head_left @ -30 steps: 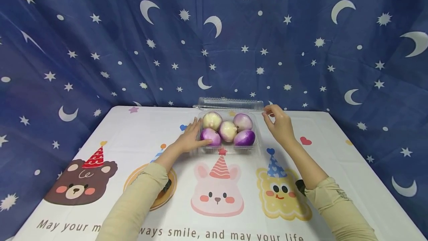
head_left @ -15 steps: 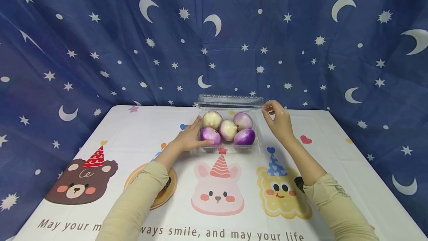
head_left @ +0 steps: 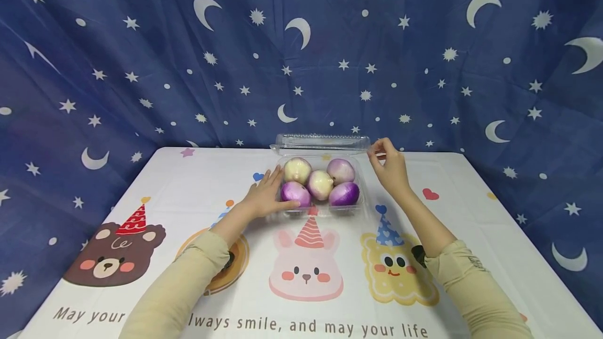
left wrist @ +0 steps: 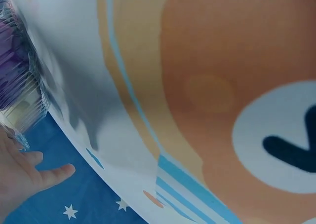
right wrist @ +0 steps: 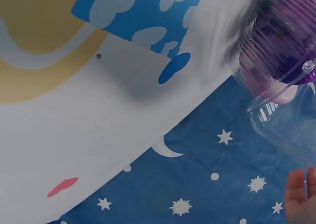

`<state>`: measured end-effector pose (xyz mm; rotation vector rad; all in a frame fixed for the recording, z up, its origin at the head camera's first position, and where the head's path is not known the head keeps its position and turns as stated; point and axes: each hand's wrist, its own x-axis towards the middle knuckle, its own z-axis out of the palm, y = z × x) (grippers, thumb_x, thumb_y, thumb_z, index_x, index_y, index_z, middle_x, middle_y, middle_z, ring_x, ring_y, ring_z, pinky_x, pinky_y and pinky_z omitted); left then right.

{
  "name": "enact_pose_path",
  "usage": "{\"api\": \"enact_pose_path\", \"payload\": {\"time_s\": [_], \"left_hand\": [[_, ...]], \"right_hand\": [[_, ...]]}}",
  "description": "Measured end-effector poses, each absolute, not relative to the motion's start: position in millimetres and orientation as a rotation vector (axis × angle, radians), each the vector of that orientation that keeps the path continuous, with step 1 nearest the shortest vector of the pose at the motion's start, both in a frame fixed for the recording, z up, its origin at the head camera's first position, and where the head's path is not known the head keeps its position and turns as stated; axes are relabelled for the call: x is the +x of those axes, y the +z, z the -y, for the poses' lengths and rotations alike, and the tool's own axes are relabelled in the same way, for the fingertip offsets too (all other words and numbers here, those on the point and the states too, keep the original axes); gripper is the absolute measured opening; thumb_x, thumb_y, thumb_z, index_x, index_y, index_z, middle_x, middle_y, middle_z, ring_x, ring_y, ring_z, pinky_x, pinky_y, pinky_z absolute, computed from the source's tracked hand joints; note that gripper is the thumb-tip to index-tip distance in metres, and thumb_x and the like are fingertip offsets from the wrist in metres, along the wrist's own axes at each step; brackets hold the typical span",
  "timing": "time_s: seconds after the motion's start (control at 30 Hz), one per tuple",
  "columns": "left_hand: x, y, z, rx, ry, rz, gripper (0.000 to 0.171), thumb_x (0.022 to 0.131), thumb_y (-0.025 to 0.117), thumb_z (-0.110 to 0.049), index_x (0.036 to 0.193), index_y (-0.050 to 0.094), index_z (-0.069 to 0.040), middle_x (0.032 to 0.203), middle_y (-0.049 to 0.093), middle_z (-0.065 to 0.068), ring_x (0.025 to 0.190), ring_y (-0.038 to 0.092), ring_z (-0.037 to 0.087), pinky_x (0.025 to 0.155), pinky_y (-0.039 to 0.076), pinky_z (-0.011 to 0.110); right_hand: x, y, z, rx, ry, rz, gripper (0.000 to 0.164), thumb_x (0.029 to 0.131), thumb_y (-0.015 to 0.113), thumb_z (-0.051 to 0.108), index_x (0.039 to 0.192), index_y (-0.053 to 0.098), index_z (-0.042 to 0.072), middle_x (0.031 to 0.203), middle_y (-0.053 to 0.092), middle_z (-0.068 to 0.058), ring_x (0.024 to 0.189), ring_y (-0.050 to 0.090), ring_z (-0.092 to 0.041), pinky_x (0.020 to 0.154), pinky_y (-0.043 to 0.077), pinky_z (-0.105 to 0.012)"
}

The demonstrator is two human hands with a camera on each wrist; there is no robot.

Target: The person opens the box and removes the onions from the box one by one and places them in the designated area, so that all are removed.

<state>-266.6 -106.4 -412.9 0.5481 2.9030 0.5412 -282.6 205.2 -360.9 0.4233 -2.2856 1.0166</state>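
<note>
A clear plastic clamshell box (head_left: 361, 184) holds several peeled purple-and-white onions (head_left: 344, 194). Its hinged lid (head_left: 322, 144) stands raised along the far side. My left hand (head_left: 263, 196) rests against the box's left wall, fingers extended, with the thumb lying along the near edge in front of an onion. At the lid's right end, my right hand (head_left: 392, 170) pinches the edge between thumb and fingers; the right wrist view shows fingertips (right wrist: 296, 188) at the clear plastic. In the left wrist view, the left hand (left wrist: 22, 177) appears beside the box's ribbed wall.
A white tablecloth (head_left: 216, 166) with printed cartoon animals, biscuits and lettering covers the table. A blue curtain (head_left: 330, 56) with moons and stars hangs right behind the table's far edge, close to the lid. Both forearms reach in from the near side.
My right hand has risen slightly with the lid's edge, and the lid tilts a little higher. The left hand stays against the box, and the onions have not moved.
</note>
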Motion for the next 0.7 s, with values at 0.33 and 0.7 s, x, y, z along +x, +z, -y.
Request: {"api": "enact_pose_path", "payload": {"time_s": [0.33, 0.7], "left_hand": [[-254, -415, 105, 0.565, 0.528, -2.914, 0.108, 0.079, 0.055, -0.07, 0.153, 0.004, -0.011, 0.16, 0.001, 0.009, 0.146, 0.005, 0.037, 0.107, 0.02, 0.068], [-244, -414, 106, 0.575, 0.538, -2.91, 0.107, 0.08, 0.055, -0.068, 0.152, 0.004, -0.008, 0.16, 0.0, 0.01, 0.146, 0.006, 0.039, 0.108, 0.02, 0.067]], "right_hand": [[-286, -368, -208, 0.388, 1.081, 2.389, 0.014, 0.091, 0.059, 0.002, 0.098, 0.051, -0.006, 0.098, 0.066, -0.027, 0.096, 0.064, -0.041, 0.081, 0.053, -0.05], [-286, -369, -205, 0.392, 1.116, 2.371, 0.014, 0.092, 0.058, 0.002, 0.1, 0.05, -0.006, 0.097, 0.064, -0.026, 0.098, 0.064, -0.04, 0.082, 0.053, -0.049]]}}
